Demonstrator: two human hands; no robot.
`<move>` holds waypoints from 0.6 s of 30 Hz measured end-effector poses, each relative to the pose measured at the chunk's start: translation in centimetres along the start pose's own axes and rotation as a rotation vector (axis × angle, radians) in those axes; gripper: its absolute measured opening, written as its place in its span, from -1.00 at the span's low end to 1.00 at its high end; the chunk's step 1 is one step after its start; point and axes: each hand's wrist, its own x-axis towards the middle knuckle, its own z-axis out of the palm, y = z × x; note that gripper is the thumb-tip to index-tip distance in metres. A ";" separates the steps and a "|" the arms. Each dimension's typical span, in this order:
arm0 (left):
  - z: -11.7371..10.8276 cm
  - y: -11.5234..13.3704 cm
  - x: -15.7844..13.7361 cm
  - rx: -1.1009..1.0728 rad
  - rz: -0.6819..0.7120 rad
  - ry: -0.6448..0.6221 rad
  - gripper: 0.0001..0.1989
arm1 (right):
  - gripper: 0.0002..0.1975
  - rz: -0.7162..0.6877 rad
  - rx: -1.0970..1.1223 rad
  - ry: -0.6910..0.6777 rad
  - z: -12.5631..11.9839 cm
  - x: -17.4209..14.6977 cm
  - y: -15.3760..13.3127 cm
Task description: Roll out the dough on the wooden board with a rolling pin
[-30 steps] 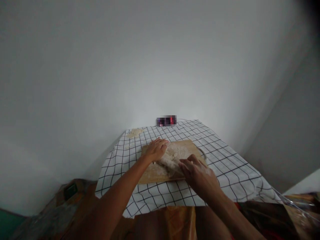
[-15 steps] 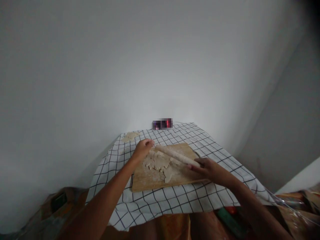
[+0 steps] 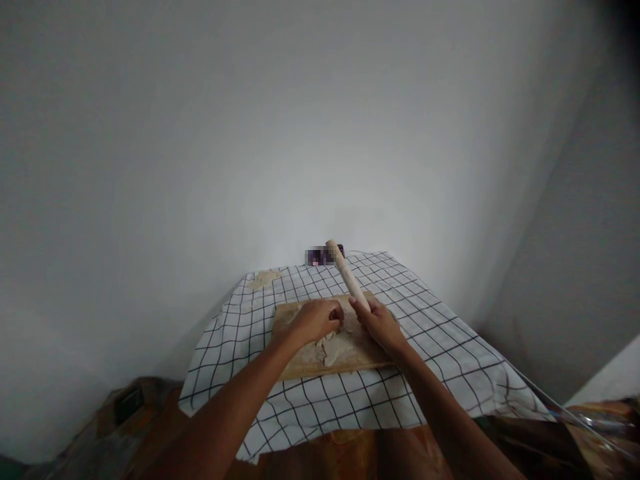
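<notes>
You can read no text, label, brand, number or sign here; the small dark object (image 3: 316, 257) near the wall (image 3: 300, 133) is pixelated, hiding any lettering from you.

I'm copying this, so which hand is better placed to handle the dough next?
Left, likely: the left hand is at the dough, while the right hand holds the rolling pin.

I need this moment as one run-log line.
right hand: holds rolling pin by near end; left hand: over dough; dough: on wooden board
</notes>
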 end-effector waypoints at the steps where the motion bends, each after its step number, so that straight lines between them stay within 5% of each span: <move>1: -0.1 -0.4 -0.1 -0.044 -0.014 0.024 -0.89 | -0.36 -0.016 -0.053 -0.003 0.0 -0.1 0.1; 6: -4.1 -5.4 -0.1 -0.167 -0.232 0.232 -0.86 | -0.41 -0.062 -0.127 -0.054 -0.4 -0.6 0.0; 9: -6.8 -8.4 -0.6 -0.162 -0.330 0.387 -0.66 | -0.42 -0.063 -0.118 -0.045 -0.4 -0.6 0.0; 12: -7.1 -9.4 -1.7 -0.159 -0.325 0.329 -0.67 | -0.42 -0.055 -0.123 -0.042 -0.4 -0.5 0.3; 18: -4.0 -7.7 -3.0 -0.077 -0.305 0.109 -0.73 | -0.42 -0.088 -0.129 -0.044 -0.4 -0.4 0.8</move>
